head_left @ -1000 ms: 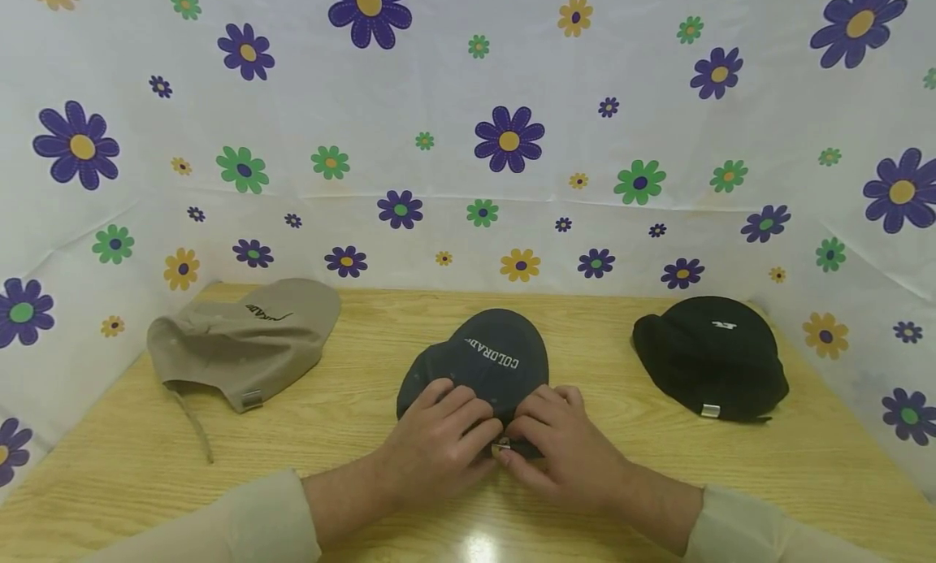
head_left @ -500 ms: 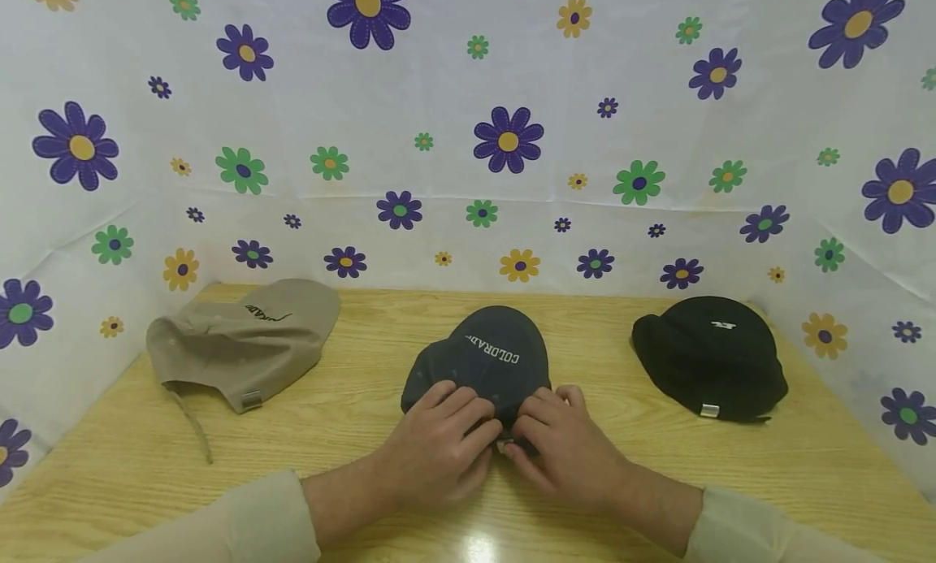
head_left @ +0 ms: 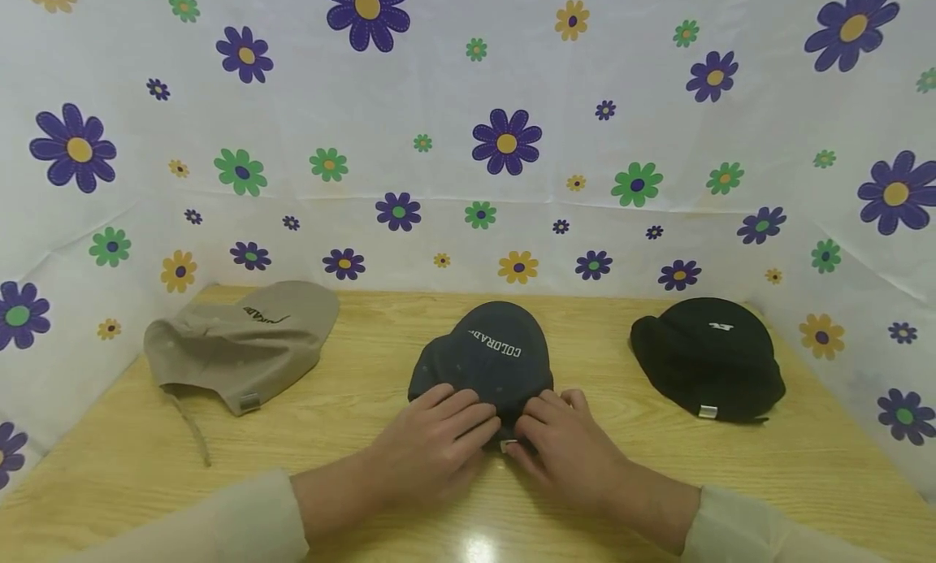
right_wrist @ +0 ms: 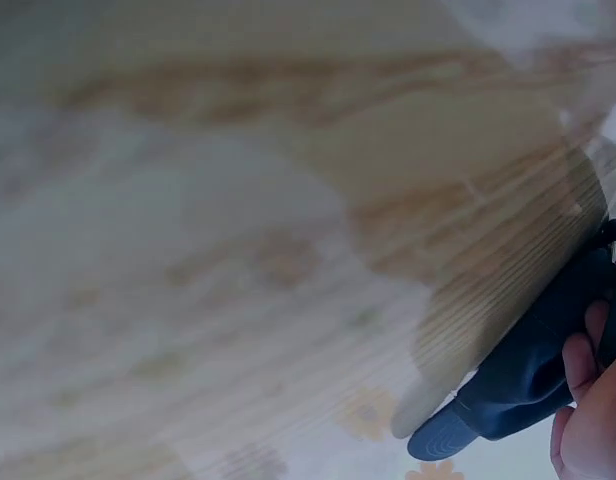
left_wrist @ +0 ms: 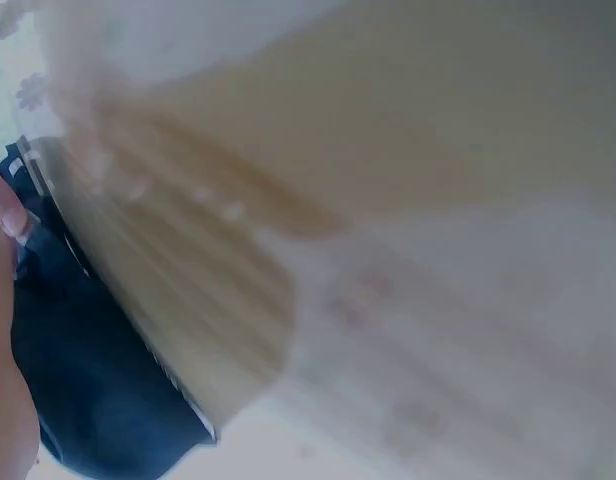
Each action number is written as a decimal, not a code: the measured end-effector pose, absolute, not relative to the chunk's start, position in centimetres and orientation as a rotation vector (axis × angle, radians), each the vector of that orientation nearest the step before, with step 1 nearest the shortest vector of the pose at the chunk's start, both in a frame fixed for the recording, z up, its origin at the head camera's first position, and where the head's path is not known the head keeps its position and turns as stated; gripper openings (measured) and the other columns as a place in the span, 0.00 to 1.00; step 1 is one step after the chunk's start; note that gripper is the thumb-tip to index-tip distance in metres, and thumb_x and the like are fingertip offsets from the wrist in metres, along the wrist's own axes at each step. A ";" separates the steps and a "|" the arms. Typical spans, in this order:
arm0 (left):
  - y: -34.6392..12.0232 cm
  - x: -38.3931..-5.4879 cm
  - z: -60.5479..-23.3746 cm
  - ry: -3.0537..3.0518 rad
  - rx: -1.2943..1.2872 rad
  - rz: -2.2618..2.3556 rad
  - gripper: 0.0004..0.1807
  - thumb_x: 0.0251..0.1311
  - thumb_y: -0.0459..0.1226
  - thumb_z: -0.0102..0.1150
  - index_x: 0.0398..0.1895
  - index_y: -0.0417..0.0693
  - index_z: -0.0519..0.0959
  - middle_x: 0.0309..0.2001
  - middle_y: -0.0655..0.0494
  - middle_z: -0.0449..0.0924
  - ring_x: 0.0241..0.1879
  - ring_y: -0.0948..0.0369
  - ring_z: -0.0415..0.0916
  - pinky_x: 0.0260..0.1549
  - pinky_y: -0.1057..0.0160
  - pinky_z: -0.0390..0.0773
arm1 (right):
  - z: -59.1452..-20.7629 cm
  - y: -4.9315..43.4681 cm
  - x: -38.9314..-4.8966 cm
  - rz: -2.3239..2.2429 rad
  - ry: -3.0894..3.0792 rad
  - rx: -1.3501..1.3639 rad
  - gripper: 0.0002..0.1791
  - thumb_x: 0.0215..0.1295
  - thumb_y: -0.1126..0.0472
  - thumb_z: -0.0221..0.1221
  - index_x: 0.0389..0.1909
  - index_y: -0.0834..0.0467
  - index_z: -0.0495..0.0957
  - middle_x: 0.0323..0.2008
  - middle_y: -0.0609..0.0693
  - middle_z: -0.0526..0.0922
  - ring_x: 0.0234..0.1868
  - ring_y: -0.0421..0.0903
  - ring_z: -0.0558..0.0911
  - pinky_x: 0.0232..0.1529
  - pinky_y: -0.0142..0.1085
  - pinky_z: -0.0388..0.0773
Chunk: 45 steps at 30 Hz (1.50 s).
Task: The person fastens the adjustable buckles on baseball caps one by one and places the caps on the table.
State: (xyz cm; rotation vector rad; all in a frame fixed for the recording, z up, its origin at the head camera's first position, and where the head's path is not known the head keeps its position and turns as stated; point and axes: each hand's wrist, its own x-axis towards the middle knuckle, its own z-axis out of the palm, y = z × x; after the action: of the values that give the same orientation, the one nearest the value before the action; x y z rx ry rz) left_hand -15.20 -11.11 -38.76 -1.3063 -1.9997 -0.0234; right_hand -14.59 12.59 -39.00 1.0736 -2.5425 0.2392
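A navy baseball cap with white COLORADO lettering lies at the middle of the table, brim pointing away. My left hand grips the near left part of its back edge with bent fingers. At the near right, my right hand holds the back edge by the strap, its thumb beside a small metal buckle. Fingers and cloth hide most of the strap. In the left wrist view the cap hangs along the left side; in the right wrist view fingers curl against the cap.
To the left lies a beige cap, its loose strap trailing toward the near edge. A black cap with a metal buckle sits to the right. Flower-print cloth surrounds the wooden table at the back and sides.
The navy cap has shifted slightly away and to the right. The dark strap seen by the buckle one second ago is now mostly hidden. Both hands keep nearly the same place.
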 end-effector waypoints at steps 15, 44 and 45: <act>-19.8 -16.1 -38.7 -2.129 -1.132 -0.079 0.24 0.72 0.48 0.44 0.57 0.42 0.80 0.58 0.47 0.81 0.56 0.50 0.79 0.55 0.50 0.75 | -38.8 14.5 -15.7 0.133 -2.665 0.987 0.12 0.65 0.48 0.63 0.25 0.49 0.77 0.28 0.40 0.72 0.33 0.41 0.68 0.43 0.43 0.62; -37.3 -17.0 -38.7 -2.288 -0.611 -0.087 0.19 0.39 0.32 0.53 0.37 0.35 0.82 0.37 0.41 0.84 0.41 0.41 0.79 0.48 0.41 0.73 | -38.8 24.2 -18.3 0.042 -2.798 0.563 0.12 0.64 0.52 0.61 0.23 0.50 0.75 0.27 0.43 0.72 0.34 0.45 0.72 0.43 0.53 0.63; -37.5 -16.9 -38.7 -2.325 -0.603 -0.078 0.22 0.34 0.31 0.55 0.39 0.35 0.82 0.38 0.40 0.84 0.42 0.41 0.78 0.49 0.41 0.72 | -38.8 24.5 -18.4 0.032 -2.803 0.548 0.12 0.64 0.52 0.61 0.23 0.51 0.75 0.27 0.43 0.73 0.34 0.46 0.73 0.43 0.54 0.63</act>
State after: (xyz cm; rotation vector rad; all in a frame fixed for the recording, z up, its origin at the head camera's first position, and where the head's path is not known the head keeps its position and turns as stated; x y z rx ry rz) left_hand -16.94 -37.54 -38.69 -0.6033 -2.3252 -0.0779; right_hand -18.39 24.52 -38.84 0.5484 -2.8033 0.0323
